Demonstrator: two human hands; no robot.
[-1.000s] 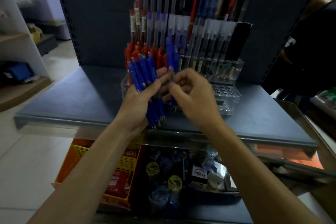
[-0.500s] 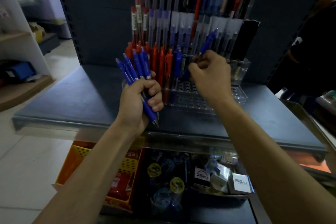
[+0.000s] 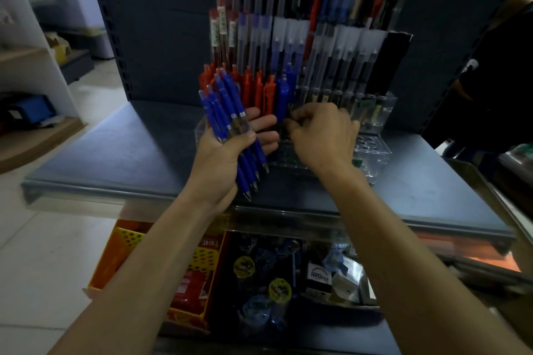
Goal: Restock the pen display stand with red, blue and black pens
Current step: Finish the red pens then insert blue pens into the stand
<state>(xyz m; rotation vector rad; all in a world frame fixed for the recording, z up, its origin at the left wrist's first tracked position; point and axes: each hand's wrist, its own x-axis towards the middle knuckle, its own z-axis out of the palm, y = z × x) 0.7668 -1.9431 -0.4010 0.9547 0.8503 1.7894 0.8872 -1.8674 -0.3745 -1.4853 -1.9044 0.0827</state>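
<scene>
I see a dark grey-blue counter (image 3: pixel 121 153) backed by a dark panel (image 3: pixel 167 37), with a slotted upright (image 3: pixel 111 23) at the panel's left edge. The floor (image 3: pixel 43 253) is pale tile. At far left stands a white shelf unit (image 3: pixel 54 72) with wooden boards. Below the counter sits an orange basket (image 3: pixel 115 248). Lighting is dim, brighter toward the left.

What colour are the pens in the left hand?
Blue; the pens show best in the head view.
</scene>
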